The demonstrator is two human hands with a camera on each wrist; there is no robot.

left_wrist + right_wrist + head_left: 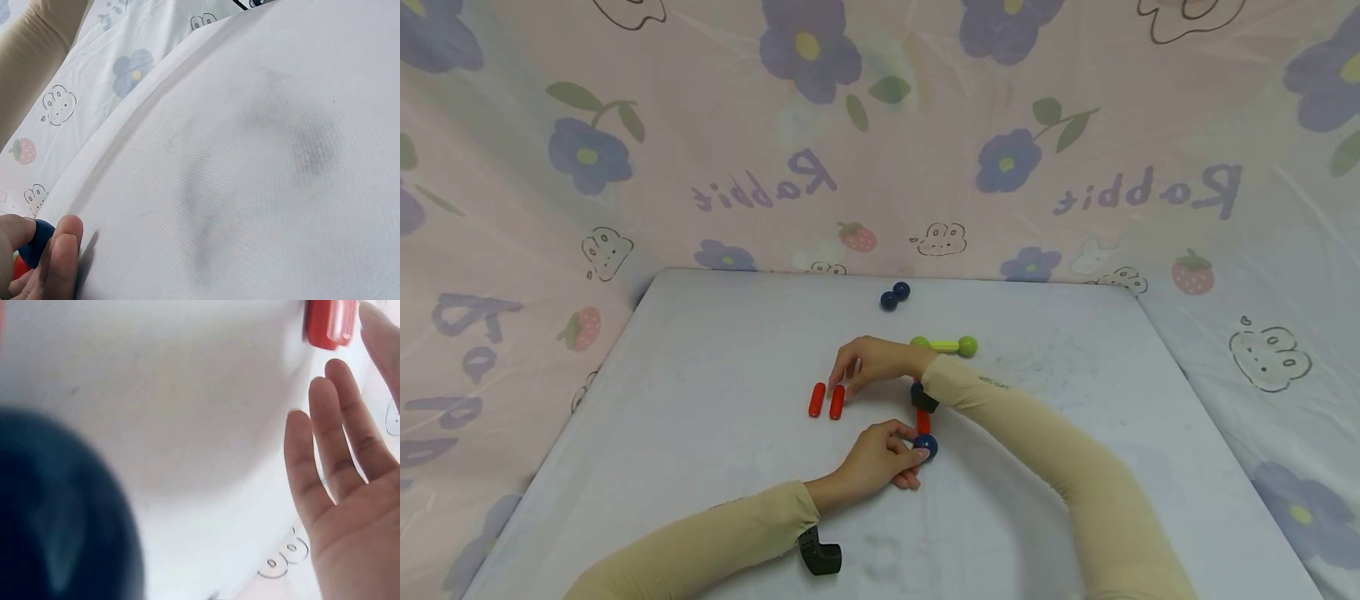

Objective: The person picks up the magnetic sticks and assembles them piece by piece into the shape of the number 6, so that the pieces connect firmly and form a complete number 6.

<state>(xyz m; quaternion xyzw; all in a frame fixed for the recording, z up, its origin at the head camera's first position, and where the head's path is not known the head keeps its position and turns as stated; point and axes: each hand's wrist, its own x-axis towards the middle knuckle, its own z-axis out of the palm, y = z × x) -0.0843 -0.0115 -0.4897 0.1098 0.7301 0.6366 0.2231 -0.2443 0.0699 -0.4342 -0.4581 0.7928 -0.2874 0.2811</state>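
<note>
One blue ball (pixel 928 443) in left grip (pixel 874 457); red rod (pixel 837 403) beside right grip (pixel 878 358).

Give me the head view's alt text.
A person's left hand pinches a blue ball at the end of a red rod; the right hand is by two more red rods. Farther back on the white table lie a green dumbbell shape and two blue balls.

A pale pink-and-white printed curtain (pixel 917 129), patterned with violet-blue flowers (pixel 1009 162), strawberries (pixel 1192 275), line-drawn rabbit heads (pixel 1270 360) and mirrored "Rabbit" lettering (pixel 1138 193), hangs along the back and both sides of a white-topped table (pixel 722 358) under soft, diffuse light.
</note>
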